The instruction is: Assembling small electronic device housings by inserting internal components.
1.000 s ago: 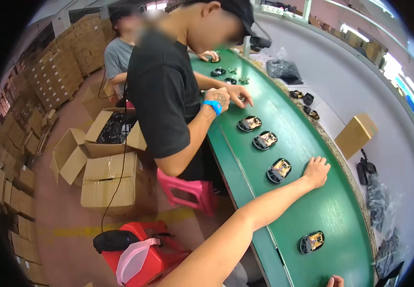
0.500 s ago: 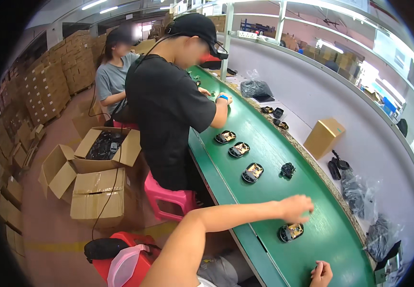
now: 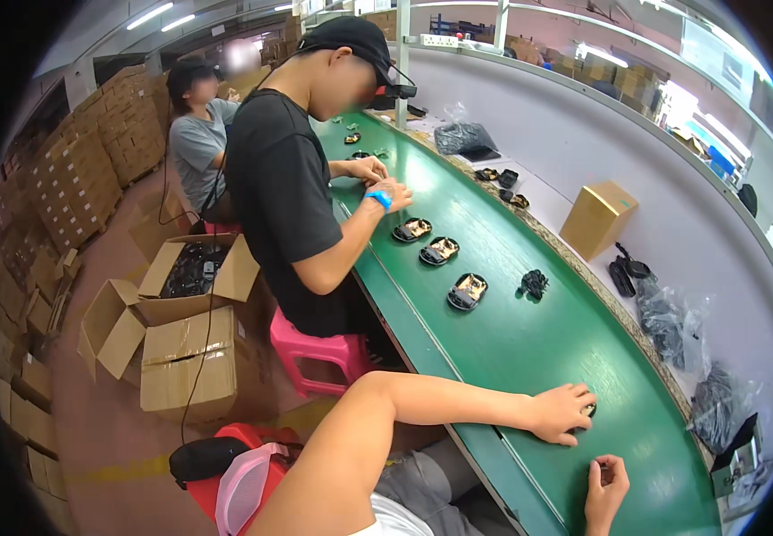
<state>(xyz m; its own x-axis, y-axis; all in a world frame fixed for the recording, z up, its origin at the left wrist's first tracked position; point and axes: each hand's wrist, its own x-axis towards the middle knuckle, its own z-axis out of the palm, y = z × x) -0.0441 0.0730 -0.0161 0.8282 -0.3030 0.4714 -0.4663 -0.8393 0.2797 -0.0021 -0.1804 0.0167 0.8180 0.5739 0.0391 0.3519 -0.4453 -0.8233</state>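
Note:
My left hand (image 3: 563,414) lies over a black, rounded, mouse-like shell (image 3: 589,410), its fingers bent down around the top. Most of that shell is hidden under the palm; a dark edge shows past the fingertips. Close by, at the lower right, my right hand (image 3: 607,493) hovers near or rests on the green bench (image 3: 529,357) with fingers curled in. What it holds, if anything, is hidden. Farther up the bench lie three similar open shells with gold-coloured insides, the nearest shell (image 3: 467,291) among them. A small bundle of black cable (image 3: 533,285) sits to their right.
A co-worker in black (image 3: 284,179) handles small parts at the bench, beyond the open shells. Along the far ledge stand a brown carton (image 3: 598,219) and plastic-bagged black parts (image 3: 672,330). Left are a pink stool (image 3: 319,348) and open cardboard boxes (image 3: 192,357).
My left hand has come down onto the nearest shell and covers it. My right hand has shifted slightly upward. The co-worker's hands have drawn together, and the view has shifted slightly.

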